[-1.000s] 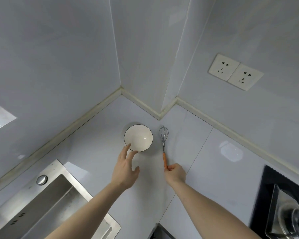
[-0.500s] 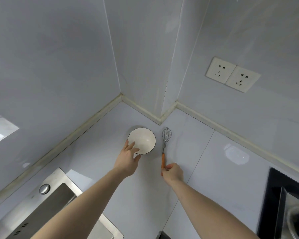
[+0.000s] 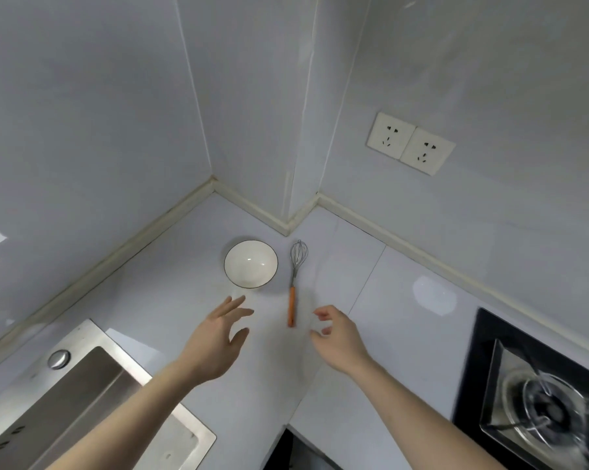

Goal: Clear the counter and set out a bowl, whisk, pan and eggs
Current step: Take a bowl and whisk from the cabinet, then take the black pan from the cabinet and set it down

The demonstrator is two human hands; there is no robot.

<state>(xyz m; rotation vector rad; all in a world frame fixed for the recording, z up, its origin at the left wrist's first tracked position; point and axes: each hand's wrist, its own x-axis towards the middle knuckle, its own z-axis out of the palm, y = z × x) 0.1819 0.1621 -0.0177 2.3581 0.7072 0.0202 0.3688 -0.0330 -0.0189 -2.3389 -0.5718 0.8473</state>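
White bowl point(image 3: 250, 263) sits upright on the counter point(image 3: 381, 340) nr the back corner, whisk point(image 3: 295, 279) lying just beside it on the right (orange handle toward the person). Left hand point(image 3: 215, 340) fingers spread, holding nothing, apart from the bowl. Right hand point(image 3: 337, 337) loosely curled, empty, just right of the handle end. Sink point(image 3: 82, 395) lower left, gas hob point(image 3: 540, 398) lower right.

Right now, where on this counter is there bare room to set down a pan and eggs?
Widest bare patch: right of the whisk, running to the stove. A smaller one lies between the bowl and the sink. It is tightest at the corner, around bowl and whisk, with both hands close in front.
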